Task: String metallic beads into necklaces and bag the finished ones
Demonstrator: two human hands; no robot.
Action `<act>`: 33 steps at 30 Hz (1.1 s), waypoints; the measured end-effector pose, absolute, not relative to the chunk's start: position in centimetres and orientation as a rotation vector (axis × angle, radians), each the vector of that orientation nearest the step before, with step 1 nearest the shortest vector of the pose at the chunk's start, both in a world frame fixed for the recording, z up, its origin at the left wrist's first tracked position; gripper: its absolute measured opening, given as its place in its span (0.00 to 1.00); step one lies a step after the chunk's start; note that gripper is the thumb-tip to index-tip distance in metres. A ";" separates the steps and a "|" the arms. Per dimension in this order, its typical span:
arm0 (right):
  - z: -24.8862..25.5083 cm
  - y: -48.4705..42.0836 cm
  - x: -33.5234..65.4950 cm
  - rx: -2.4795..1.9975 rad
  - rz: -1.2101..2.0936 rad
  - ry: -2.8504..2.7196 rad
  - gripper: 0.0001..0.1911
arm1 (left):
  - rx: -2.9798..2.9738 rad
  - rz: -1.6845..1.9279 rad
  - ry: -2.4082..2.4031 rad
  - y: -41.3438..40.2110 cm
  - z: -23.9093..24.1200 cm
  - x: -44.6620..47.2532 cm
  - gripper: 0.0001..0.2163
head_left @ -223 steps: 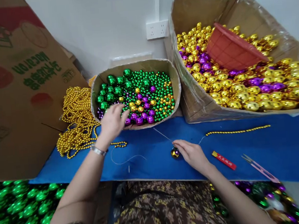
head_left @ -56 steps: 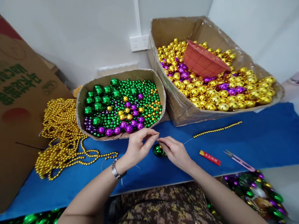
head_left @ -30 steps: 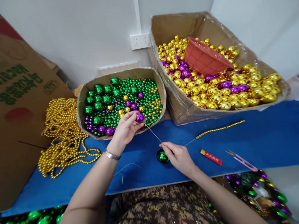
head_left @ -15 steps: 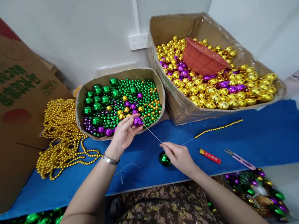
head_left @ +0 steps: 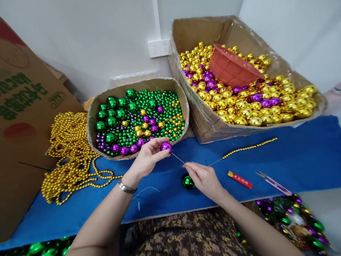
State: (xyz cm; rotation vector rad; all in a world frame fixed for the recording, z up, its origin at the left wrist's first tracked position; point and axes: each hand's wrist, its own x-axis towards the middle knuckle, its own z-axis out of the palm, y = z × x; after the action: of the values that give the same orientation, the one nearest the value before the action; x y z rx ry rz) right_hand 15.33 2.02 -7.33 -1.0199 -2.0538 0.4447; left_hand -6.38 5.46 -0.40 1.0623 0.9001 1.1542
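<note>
Between the fingertips of my left hand [head_left: 149, 157] is a shiny purple bead [head_left: 166, 147], just above the near rim of the smaller box. My right hand [head_left: 203, 179] pinches a thin pale string [head_left: 178, 158], which stretches taut to the purple bead. Whether the string passes right through the bead cannot be made out. Just below the right fingers hangs or lies a large green ball [head_left: 187, 181], partly covered by that hand. Beyond the right hand the string runs on to a row of small gold beads [head_left: 250, 147] lying on the blue cloth [head_left: 304, 160].
A smaller cardboard box [head_left: 90, 127] holds green, purple and gold beads. Behind it on the right, a larger box [head_left: 206, 127] contains gold and purple beads and a red basket [head_left: 233, 64]. Gold bead chains [head_left: 71, 152] are heaped left. Pink-handled snips [head_left: 273, 182] and a red packet [head_left: 240, 179] lie right.
My left hand has moved right and slightly nearer with the purple bead, closer to my right hand. The string span between them is shorter. My right hand has stayed almost still.
</note>
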 end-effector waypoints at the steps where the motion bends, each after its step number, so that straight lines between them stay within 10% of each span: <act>1: -7.3 2.0 15.3 -1.018 0.446 -2.053 0.13 | 1.044 1.159 0.909 5.4 -0.5 -6.4 0.18; 33: -7.5 1.9 15.2 -1.065 0.429 -2.056 0.14 | 1.541 1.157 1.915 17.2 -1.5 -17.5 0.11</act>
State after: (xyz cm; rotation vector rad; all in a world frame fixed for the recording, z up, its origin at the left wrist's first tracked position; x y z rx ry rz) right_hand 15.23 1.90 -7.46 -1.0652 -2.0559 0.4291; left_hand -17.47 17.16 -1.55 1.5411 1.9147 1.1567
